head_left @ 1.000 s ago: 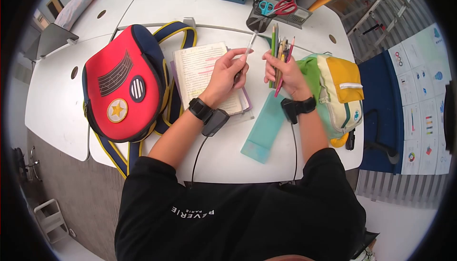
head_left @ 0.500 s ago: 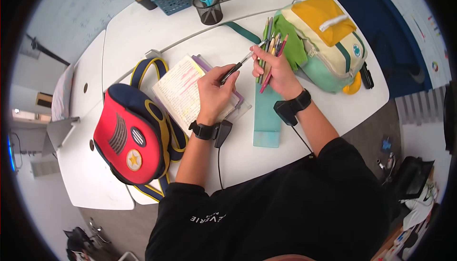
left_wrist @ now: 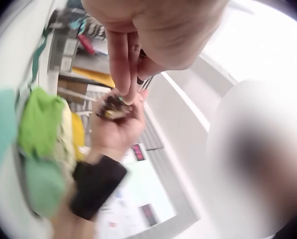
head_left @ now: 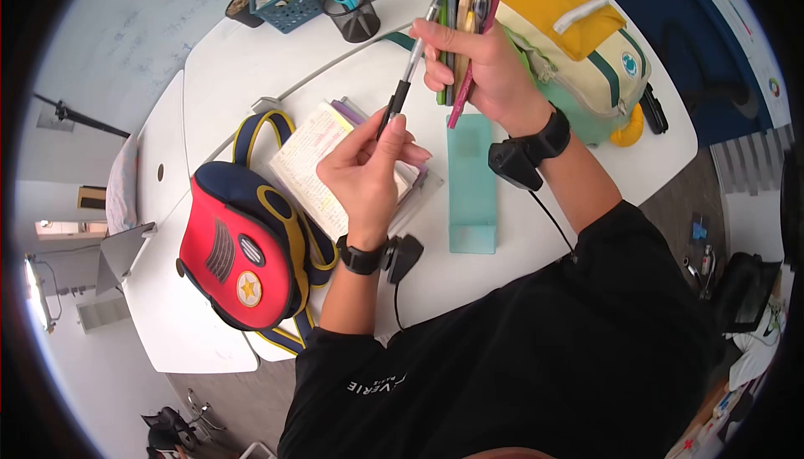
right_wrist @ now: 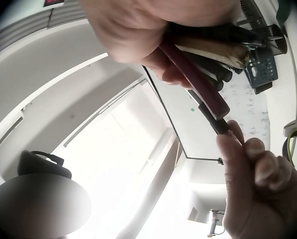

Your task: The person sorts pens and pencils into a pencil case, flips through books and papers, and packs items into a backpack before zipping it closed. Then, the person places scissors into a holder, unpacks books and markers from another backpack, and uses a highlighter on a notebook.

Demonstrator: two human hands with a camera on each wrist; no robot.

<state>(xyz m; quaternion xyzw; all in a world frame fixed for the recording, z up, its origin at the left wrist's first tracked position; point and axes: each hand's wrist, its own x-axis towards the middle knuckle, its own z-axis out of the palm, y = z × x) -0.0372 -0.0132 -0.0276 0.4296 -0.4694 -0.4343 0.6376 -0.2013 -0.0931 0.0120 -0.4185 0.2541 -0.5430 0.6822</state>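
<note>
The left hand (head_left: 368, 176) pinches a black-and-clear pen (head_left: 404, 74), its upper end at the thumb of the right hand (head_left: 494, 74), which grips a bunch of pencils (head_left: 466, 36). Below them on the table (head_left: 419, 279), a teal case (head_left: 472, 187) lies to the right of an open notebook (head_left: 311, 153).

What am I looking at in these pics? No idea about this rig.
No robot: these are a person's two bare hands. The large picture comes from a camera worn on the head, looking down; the two smaller ones come from cameras on the left and right wrists.

The left hand pinches a pen. The right hand grips a bundle of pens and pencils.

On the white table lie an open notebook, a long teal item, a red backpack and a cream-and-yellow one.
</note>
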